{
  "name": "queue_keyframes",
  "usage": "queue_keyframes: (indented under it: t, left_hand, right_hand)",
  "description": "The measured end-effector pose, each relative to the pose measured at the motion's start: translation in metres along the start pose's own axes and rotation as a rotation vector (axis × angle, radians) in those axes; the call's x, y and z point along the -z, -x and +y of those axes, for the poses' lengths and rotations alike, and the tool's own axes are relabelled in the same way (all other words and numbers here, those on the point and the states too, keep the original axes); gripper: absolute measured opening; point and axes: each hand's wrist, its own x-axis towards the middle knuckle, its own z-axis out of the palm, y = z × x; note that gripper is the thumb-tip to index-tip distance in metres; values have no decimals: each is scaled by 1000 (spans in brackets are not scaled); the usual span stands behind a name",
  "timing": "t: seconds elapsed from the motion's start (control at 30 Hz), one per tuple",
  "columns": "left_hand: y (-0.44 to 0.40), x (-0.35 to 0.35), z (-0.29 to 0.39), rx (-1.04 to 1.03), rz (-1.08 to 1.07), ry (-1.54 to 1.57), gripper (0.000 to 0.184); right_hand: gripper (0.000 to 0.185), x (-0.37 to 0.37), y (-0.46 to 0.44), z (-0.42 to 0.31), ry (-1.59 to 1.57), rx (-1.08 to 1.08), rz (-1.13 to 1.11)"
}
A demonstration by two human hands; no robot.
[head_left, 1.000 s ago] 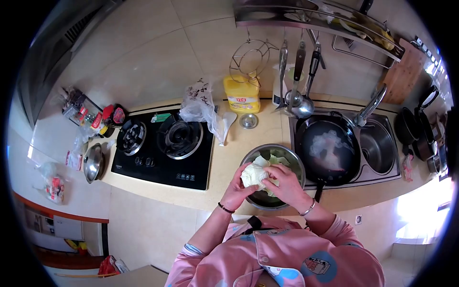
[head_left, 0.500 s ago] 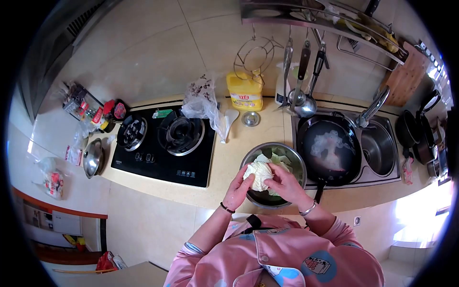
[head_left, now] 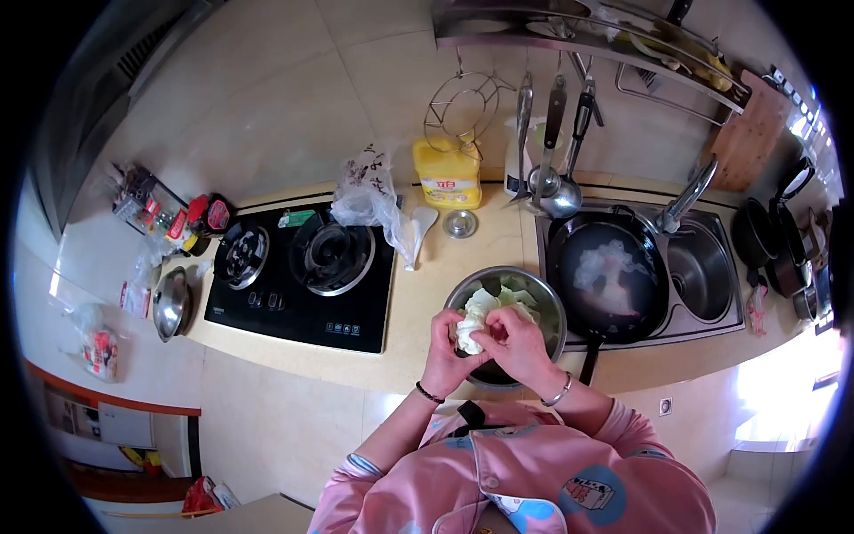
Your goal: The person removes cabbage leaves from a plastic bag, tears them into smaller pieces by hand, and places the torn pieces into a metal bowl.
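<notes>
Pale, crinkled cabbage (head_left: 470, 327) is gripped between both hands over a steel bowl (head_left: 553, 307). My left hand (head_left: 448, 363) has its fingers curled round the cabbage's left side. On the right side, my right hand (head_left: 520, 350) is closed on it, thumb and fingers pressed in near the middle. Several loose cabbage leaves (head_left: 518, 297) lie in the bowl behind the hands. The bowl stands on the counter near its front edge, and my hands and wrists hide part of its inside and front rim.
Right of the bowl, a black wok (head_left: 654, 307) with whitish liquid sits over the sink (head_left: 703, 267). A gas stove (head_left: 294, 311) is at left. Behind stand a yellow jug (head_left: 447, 173), a plastic bag (head_left: 365, 200) and a round metal lid (head_left: 460, 224). Ladles (head_left: 560, 191) hang above.
The cabbage is now more bunched and narrower between my hands. Both hands have closed in and lowered slightly. The whole view has shifted a little.
</notes>
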Motion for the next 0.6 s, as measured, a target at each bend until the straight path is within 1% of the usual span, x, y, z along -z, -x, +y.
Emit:
queue_keyframes:
  t: [0.03, 0.07, 0.13, 0.17, 0.2, 0.23, 0.27, 0.3, 0.33, 0.4, 0.43, 0.47, 0.5, 0.53, 0.57, 0.6]
  left_hand:
    - [0, 0, -1, 1, 1, 29, 72]
    - [1, 1, 0, 7, 7, 57, 73]
    - [3, 5, 4, 11, 5, 60, 73]
    - [3, 7, 4, 45, -11, 111, 72]
    - [3, 8, 4, 77, -27, 162, 71]
    - [3, 8, 4, 75, -26, 162, 71]
    - [4, 8, 5, 173, 13, 382, 67]
    - [4, 8, 5, 269, 50, 601, 64]
    - [4, 8, 4, 267, 47, 602, 64]
    - [5, 9, 2, 402, 5, 896, 59]
    - [5, 11, 3, 403, 3, 896, 59]
    - [5, 13, 4, 472, 11, 1036, 59]
    - [5, 14, 4, 542, 19, 1176, 59]
    - [6, 13, 2, 544, 19, 1175, 59]
    - [7, 10, -2, 464, 12, 1015, 59]
    - [7, 8, -3, 384, 6, 854, 60]
  right_hand:
    - [17, -3, 2, 6, -77, 23, 7]
    - [17, -2, 1, 7, -78, 24, 2]
    - [14, 1, 3, 11, -214, -24, -10]
    - [10, 2, 3, 13, -289, -71, 18]
    - [10, 3, 1, 20, -289, -70, 17]
    - [10, 3, -1, 32, -380, -157, 96]
    - [10, 1, -3, 45, -470, -245, 175]
    - [10, -3, -6, 54, -764, -388, 182]
    - [10, -4, -6, 59, -763, -386, 185]
    - [7, -5, -8, 58, -914, -540, 318]
    - [10, -6, -9, 60, -766, -470, 336]
    - [10, -3, -8, 57, -767, -470, 338]
    - [13, 2, -6, 50, -573, -322, 303]
    - [16, 5, -5, 43, -380, -176, 263]
    - [28, 5, -4, 36, -250, -77, 281]
    - [28, 8, -3, 20, -252, -79, 279]
